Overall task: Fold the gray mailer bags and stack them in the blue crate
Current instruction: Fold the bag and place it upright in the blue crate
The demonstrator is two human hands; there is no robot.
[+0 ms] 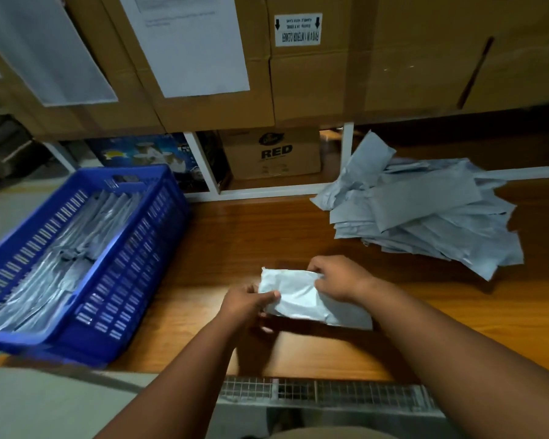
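Now mailer bag [301, 299] pinched between left hand [246, 304] and right hand [339, 277].

Crate [133, 248] left, held bag [301, 299] centre, loose bag pile [425, 217] right, on table [235, 236].

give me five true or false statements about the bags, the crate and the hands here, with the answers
1. Both hands hold the same mailer bag. True: the left hand and the right hand grip one gray mailer bag over the wooden table.
2. The blue crate is empty. False: the blue crate already holds gray bags.
3. The pile of unfolded bags lies to the person's right. True: the loose pile is on the right of the table.
4. The crate sits to the right of the hands. False: it is on the left.
5. The box labelled RED stands on the table. False: the RED box sits in the shelf behind it.
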